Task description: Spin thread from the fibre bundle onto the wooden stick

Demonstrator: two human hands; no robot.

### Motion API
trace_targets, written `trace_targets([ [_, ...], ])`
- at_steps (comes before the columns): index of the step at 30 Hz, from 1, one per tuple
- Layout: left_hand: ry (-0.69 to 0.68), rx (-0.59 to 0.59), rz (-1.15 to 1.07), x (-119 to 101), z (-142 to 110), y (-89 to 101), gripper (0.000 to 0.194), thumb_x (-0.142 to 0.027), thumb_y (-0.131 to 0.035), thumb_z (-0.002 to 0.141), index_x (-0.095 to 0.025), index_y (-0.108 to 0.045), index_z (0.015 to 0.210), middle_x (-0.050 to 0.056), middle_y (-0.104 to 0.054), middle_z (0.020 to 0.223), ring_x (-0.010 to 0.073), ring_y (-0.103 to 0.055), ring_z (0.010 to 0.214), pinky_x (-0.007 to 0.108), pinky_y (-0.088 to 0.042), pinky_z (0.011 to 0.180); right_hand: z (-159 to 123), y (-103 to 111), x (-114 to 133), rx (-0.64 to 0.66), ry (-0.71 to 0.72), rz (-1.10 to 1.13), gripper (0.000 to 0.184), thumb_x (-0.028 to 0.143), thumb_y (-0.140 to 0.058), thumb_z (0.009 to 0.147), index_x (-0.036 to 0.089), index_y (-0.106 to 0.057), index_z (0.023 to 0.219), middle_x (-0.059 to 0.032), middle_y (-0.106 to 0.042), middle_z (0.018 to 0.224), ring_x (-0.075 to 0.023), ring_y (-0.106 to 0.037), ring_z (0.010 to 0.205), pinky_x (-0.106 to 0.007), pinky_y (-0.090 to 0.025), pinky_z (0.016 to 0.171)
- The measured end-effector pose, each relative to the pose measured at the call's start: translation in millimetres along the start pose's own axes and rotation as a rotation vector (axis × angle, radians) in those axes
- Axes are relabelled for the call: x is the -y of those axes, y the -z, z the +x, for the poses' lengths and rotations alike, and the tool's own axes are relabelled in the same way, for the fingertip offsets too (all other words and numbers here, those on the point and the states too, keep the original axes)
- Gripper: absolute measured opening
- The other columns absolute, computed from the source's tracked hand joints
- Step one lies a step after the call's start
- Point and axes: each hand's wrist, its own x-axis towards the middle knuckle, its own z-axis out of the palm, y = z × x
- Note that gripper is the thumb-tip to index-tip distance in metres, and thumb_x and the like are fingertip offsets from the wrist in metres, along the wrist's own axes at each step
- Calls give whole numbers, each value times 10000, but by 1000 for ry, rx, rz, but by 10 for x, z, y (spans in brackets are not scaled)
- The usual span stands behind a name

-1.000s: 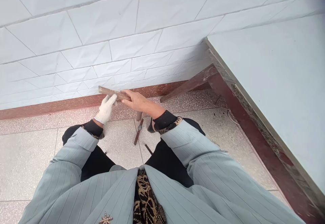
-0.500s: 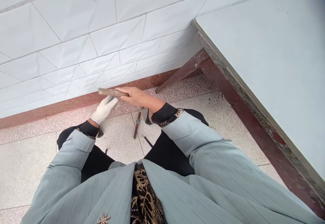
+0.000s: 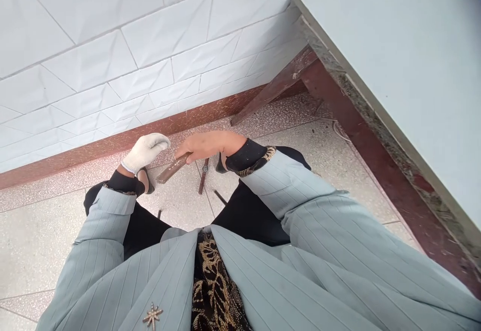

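Observation:
My right hand (image 3: 210, 144), bare, is closed around one end of a flat brown piece that looks like a wooden strip (image 3: 170, 172). Its free end tilts down and left over the floor, and pale scuffs show on its surface. To the left of the strip and apart from it is my left hand (image 3: 146, 151), in a white knit glove. Its fingers are curled and pressed together; what they hold, if anything, is hidden. Below my right hand, a dark reddish-brown stick-like object with a grey band (image 3: 204, 176) lies on the floor.
A white tiled wall (image 3: 180, 75) with a reddish-brown skirting (image 3: 210, 112) stands in front. At the right, a white-topped table (image 3: 398, 70) rests on a dark red frame (image 3: 361, 135) with a slanted leg. A thin dark rod (image 3: 220, 197) lies by my right leg.
The strip's free end has swung down toward me, and its angle has changed. My gloved left hand has come off the strip and moved slightly left and up.

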Motion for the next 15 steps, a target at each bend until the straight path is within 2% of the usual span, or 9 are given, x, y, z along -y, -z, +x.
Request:
trace_targets([
  [2,57,-43,-26,49,28,-21,194,-263,-576,868,-220,-764,891,52,-762,933,216,-671,886,366,-528,909,-66,98,46,-69,30,90,292,153,-659,846,221,-778,1104,-25,-766,1051,-190,-659,925,-304,-452,840],
  [5,48,-79,-109,116,49,-102,179,-291,-594,877,-209,-747,918,46,-734,887,185,-636,811,315,-521,798,-135,207,51,-304,-30,117,356,159,-619,875,207,-744,1204,-37,-747,1154,-201,-654,1012,-324,-451,911],
  [7,32,-8,-180,119,40,-187,203,-327,-582,901,-208,-736,958,21,-672,778,149,-566,683,277,-484,675,-121,220,32,-428,-124,118,396,157,-581,902,194,-709,1275,-41,-741,1153,-196,-652,1001,-318,-452,900],
  [9,46,125,-215,84,19,-270,243,-347,-541,934,-203,-725,1002,-6,-586,681,125,-484,585,257,-426,585,-62,191,15,-502,-240,91,407,158,-551,929,178,-681,1314,-56,-734,1163,-201,-652,1009,-315,-453,894],
  [11,56,230,-214,40,1,-322,265,-356,-521,944,-200,-719,1025,-17,-552,655,123,-463,559,257,-410,566,10,139,6,-514,-352,-27,376,163,-543,950,142,-671,1303,-104,-714,1224,-236,-644,1076,-335,-450,914],
  [13,36,280,-166,16,-4,-325,242,-347,-538,922,-209,-725,988,-5,-606,703,139,-524,610,274,-450,622,59,81,-1,-477,-474,-203,331,162,-544,961,107,-672,1261,-168,-684,1279,-286,-630,1139,-370,-443,924],
  [15,1,298,-73,28,3,-283,209,-323,-556,888,-224,-736,925,10,-684,798,167,-604,718,298,-488,724,66,27,-14,-424,-559,-294,298,161,-564,954,107,-679,1223,-195,-684,1251,-309,-637,1132,-382,-442,900],
])
